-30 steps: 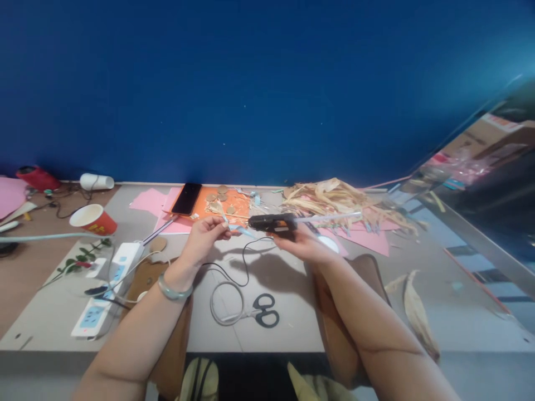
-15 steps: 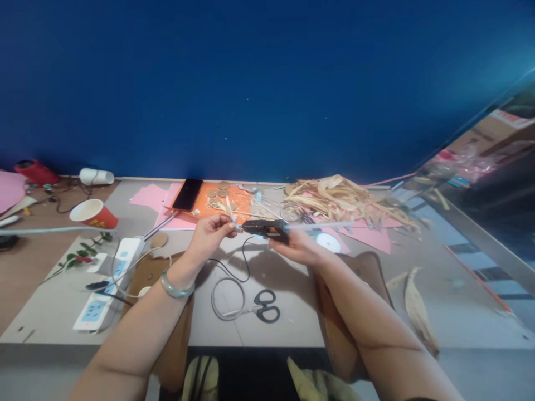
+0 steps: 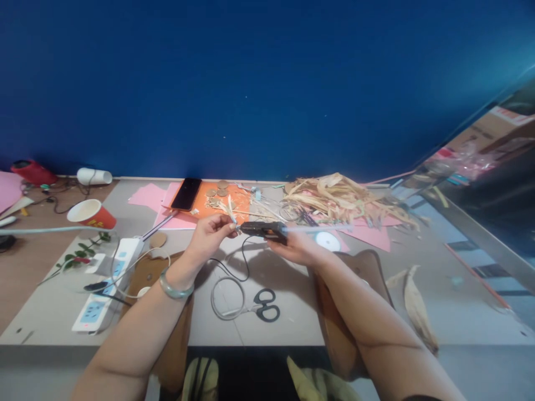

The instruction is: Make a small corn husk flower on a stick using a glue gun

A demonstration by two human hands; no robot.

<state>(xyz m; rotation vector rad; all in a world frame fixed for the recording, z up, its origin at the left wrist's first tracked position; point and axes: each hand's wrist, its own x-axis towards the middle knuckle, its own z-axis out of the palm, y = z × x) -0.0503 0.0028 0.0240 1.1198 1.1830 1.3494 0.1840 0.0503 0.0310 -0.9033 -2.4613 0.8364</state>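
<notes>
My right hand (image 3: 296,247) is wrapped round the handle of a black glue gun (image 3: 263,228), a long pale glue stick (image 3: 317,228) reaching out of its back end to the right. The gun's nozzle points left, right at the fingertips of my left hand (image 3: 211,235). Those fingertips pinch a small pale strip (image 3: 230,210), perhaps dried husk, standing upward; its lower end is mostly hidden by the fingers. Whether nozzle and strip touch, I cannot tell. Below the hands lie black-handled scissors (image 3: 266,305) and a loop of grey cord (image 3: 213,301).
A heap of dried husks (image 3: 338,195) lies back right, on pink paper. A phone (image 3: 186,194) rests by an orange sheet (image 3: 238,196) with round discs. To the left stand a red paper cup (image 3: 92,214) and a power strip (image 3: 94,305) with cables. A blue wall (image 3: 251,94) rises behind.
Almost nothing differs. The glue gun's nozzle sits very slightly further left by the left fingertips, and both hands keep their hold.
</notes>
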